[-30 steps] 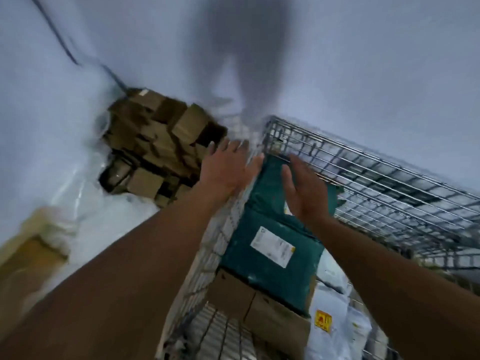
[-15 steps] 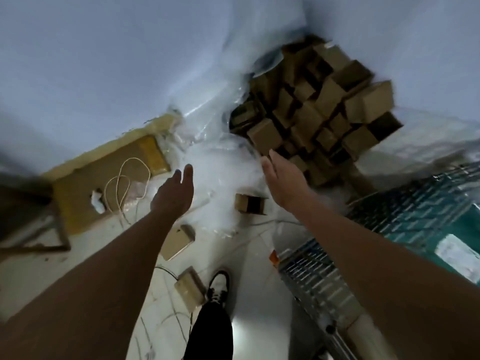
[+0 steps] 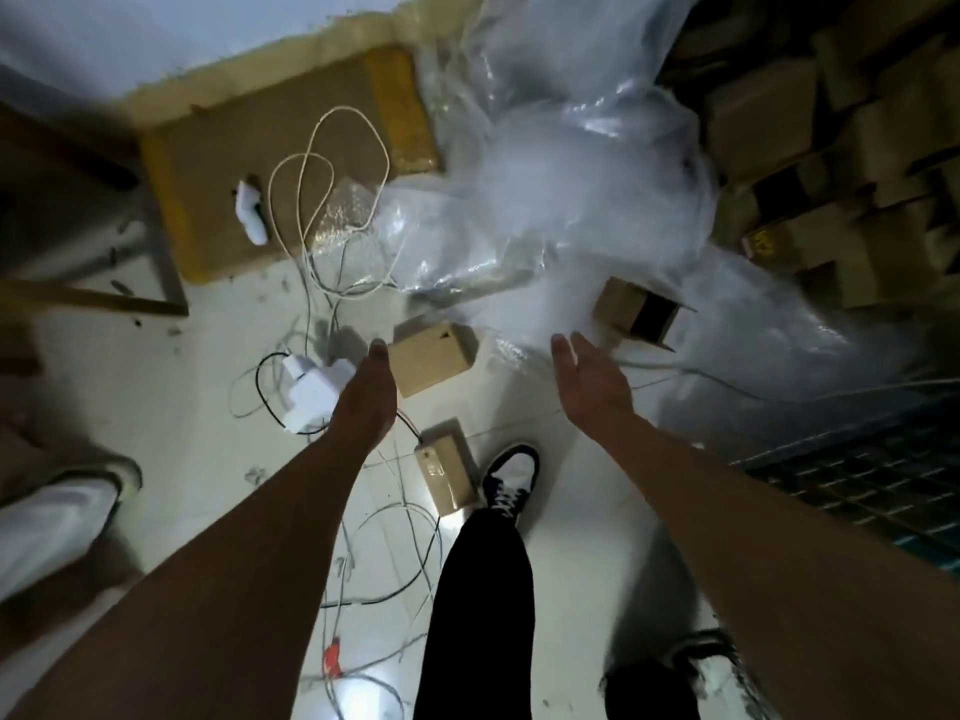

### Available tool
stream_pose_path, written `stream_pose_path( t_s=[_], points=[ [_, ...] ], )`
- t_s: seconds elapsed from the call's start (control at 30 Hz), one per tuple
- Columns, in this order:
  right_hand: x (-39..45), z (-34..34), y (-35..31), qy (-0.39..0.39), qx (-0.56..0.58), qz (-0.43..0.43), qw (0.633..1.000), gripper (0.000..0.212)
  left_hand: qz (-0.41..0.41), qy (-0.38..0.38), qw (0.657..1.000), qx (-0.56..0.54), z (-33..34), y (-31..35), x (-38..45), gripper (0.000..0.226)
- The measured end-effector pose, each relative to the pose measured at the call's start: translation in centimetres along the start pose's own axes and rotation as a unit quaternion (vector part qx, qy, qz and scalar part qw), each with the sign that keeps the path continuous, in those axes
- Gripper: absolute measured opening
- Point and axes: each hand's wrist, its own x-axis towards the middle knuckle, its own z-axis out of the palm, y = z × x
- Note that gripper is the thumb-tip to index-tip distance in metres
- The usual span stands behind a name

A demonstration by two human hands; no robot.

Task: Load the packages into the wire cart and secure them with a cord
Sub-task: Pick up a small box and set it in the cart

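Reaching with both hands spread and holding nothing, left hand point(image 3: 363, 402) and right hand point(image 3: 592, 376), you should clasp the small cardboard box point(image 3: 430, 358) by opposite faces; it looks light and rigid.

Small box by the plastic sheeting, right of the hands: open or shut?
Open. The small cardboard box lies on its side on the floor, its dark interior showing; contents cannot tell.

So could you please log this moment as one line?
left hand: open, empty | right hand: open, empty | nearest: small box on floor
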Motion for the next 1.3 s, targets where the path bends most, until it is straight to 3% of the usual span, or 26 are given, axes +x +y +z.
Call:
stream_pose_path(
  t_s=[0.13, 0.33, 0.63, 0.77, 0.93, 1.03, 1.13, 1.3],
  points=[
    [4.3, 7.7, 1.3, -0.052, -0.012, -0.009, 0.999, 0.07, -0.057, 0.044, 0.992, -0.104, 2.4, -4.1, 5.2, 0.072],
    [11.2, 16.7, 0.5, -0.128, 0.004, -0.001, 0.992, 0.077, -0.11, 0.013, 0.98, -0.165, 4.6, -7.2, 11.6, 0.075],
    [16.6, 19.6, -3.2, -0.187, 0.09, -0.022, 0.978, 0.049, -0.169, -0.003, 0.953, -0.251, 5.4, -7.1, 14.9, 0.078],
    [14.2, 16.4, -1.7, -0.176, 0.139, 0.014, 0.974, 0.022, -0.138, 0.003, 0.954, -0.268, 4.8, -6.2, 12.9, 0.075],
    [9.4, 8.6, -1.0, -0.093, 0.236, 0.085, 0.963, 0.036, -0.071, -0.004, 0.965, -0.253, 3.9, -1.2, 8.9, 0.064],
    [7.1, 2.8, -0.9, -0.036, 0.311, 0.113, 0.943, 0.032, -0.015, 0.001, 0.981, -0.191, 4.8, 4.0, 5.3, 0.048],
    [5.8, -3.8, -0.9, 0.042, 0.366, 0.098, 0.925, 0.031, 0.089, 0.022, 0.988, -0.122, 6.7, 10.2, 0.7, 0.042],
    [2.1, -16.5, -0.6, 0.147, 0.359, 0.045, 0.92, 0.042, 0.199, 0.013, 0.974, -0.108, 10.5, 20.4, -7.9, 0.027]
  ],
)
